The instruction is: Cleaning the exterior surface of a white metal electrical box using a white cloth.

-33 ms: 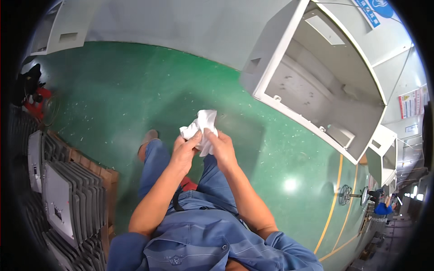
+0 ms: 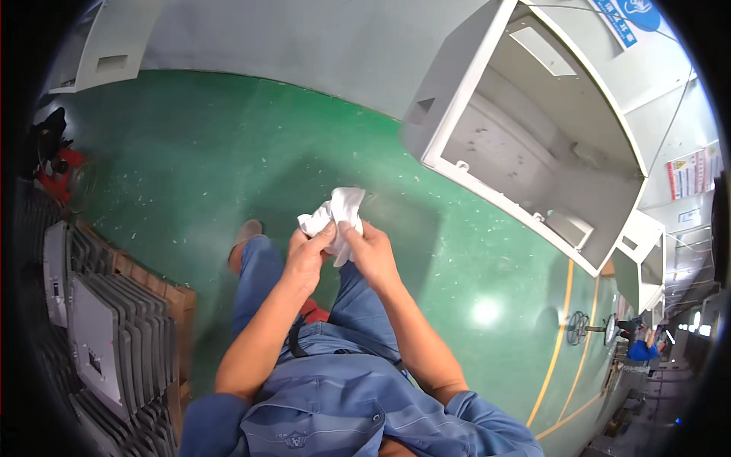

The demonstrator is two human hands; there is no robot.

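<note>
A crumpled white cloth is held up in front of my body, bunched between both hands. My left hand pinches its lower left part, thumb laid along the fabric. On the other side my right hand grips it with the thumb pressed on the front. One end of the cloth sticks up above the fingers, and a loose fold hangs down between the hands. The fingertips behind the fabric are hidden.
A large open white metal cabinet stands at the far right, with a smaller cabinet beyond it. Stacked grey panels sit on a wooden pallet at the left. Green floor lies underfoot. A fan and a person in blue are farther right.
The whole view has shifted very slightly. Both hands keep hold of the white cloth, whose raised end and folds have changed shape a little.
</note>
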